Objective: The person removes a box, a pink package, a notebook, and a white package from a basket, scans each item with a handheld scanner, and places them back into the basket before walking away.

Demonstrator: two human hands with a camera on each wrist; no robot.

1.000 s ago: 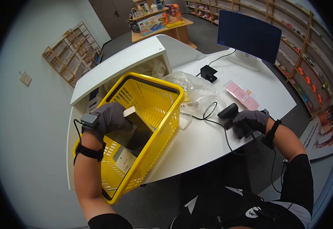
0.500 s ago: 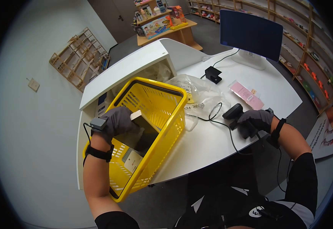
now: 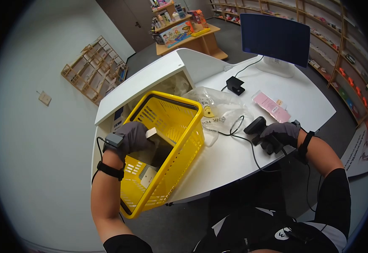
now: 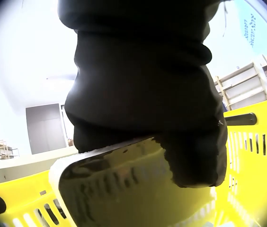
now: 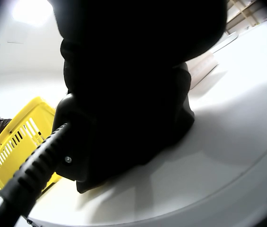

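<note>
My gloved left hand [image 3: 134, 138] grips a flat box with a glossy dark face [image 3: 163, 152] and a pale edge, inside the yellow basket [image 3: 183, 158]. The left wrist view shows the fingers over the top edge of that glossy box [image 4: 124, 189]. A whitish box [image 3: 148, 176] lies lower in the basket. At the right, my gloved right hand [image 3: 282, 135] holds a black corded device [image 3: 256, 125] above the white counter. Its ribbed cord end [image 5: 39, 161] sticks out beside the hand [image 5: 129, 104] in the right wrist view.
A crumpled clear plastic bag [image 3: 224, 107] lies right of the basket, near a pink packet [image 3: 271, 106] and a small black stand [image 3: 235, 85]. A monitor [image 3: 275, 40] stands at the back. A black cable [image 3: 251, 145] loops across the counter [image 3: 217, 168].
The head view has shifted slightly. The left hand still grips the glossy box, and less of the whitish box below shows. The right hand keeps hold of the black device.
</note>
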